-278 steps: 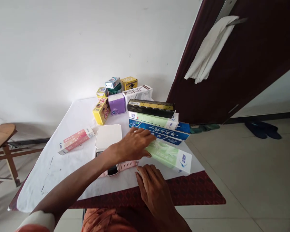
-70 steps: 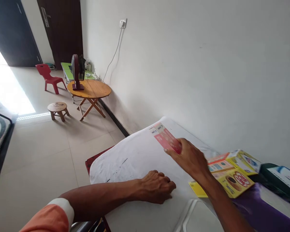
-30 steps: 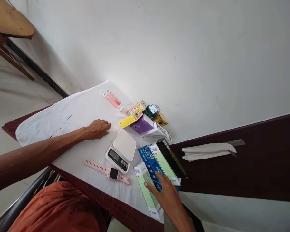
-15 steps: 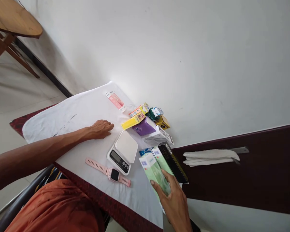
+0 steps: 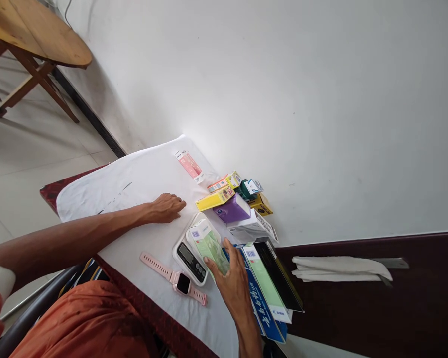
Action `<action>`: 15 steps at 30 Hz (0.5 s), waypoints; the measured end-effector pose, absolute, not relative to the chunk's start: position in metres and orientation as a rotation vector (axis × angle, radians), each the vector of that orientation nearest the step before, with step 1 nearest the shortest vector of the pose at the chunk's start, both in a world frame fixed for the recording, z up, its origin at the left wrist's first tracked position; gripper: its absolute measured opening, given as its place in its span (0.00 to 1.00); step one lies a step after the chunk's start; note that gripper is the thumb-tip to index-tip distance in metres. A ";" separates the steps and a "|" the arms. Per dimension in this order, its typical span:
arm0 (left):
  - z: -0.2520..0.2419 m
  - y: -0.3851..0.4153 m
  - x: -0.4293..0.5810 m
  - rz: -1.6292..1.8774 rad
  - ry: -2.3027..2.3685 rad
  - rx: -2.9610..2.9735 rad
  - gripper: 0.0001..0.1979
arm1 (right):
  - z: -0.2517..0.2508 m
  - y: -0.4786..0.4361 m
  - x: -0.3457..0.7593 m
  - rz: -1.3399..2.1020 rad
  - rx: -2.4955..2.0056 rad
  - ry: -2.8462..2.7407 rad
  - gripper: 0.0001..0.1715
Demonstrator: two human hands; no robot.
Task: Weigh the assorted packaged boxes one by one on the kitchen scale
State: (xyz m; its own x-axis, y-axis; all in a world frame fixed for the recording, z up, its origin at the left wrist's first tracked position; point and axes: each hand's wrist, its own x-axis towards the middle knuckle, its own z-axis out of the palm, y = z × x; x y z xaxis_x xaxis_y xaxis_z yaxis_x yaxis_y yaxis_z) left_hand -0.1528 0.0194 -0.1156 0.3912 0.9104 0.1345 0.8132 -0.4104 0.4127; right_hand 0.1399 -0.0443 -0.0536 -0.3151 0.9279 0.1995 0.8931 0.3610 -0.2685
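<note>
My right hand [image 5: 229, 273] grips a green and white box [image 5: 210, 247] by its near end, over the plate of a white digital scale [image 5: 189, 257]. Whether the box rests on the plate cannot be told. My left hand [image 5: 168, 208] lies on the white cloth, holding nothing visible, its fingers loosely together. Nearer the front, a pink watch [image 5: 182, 283] is stretched out beside the scale. A second green and white box [image 5: 268, 283] stands between a blue box [image 5: 259, 308] and a black box [image 5: 278, 273].
Behind the scale are a yellow box [image 5: 214, 199], a purple box [image 5: 232, 209] and a white box [image 5: 252, 226]. A pink packet [image 5: 189, 166] lies at the back. A folded white cloth [image 5: 339, 268] is at the right, and a wooden table [image 5: 41, 35] is at upper left.
My right hand has carried the green and white box leftward from beside the other boxes to over the scale. The blue box is now more exposed. The whole view has shifted slightly.
</note>
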 end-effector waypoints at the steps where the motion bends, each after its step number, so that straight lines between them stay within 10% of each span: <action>1: -0.116 0.020 -0.153 0.500 1.509 2.373 0.03 | -0.050 -0.046 0.143 0.146 -1.624 -2.295 0.42; 15: -0.116 0.016 -0.152 0.560 1.507 2.378 0.03 | -0.055 -0.046 0.141 0.229 -1.667 -2.349 0.32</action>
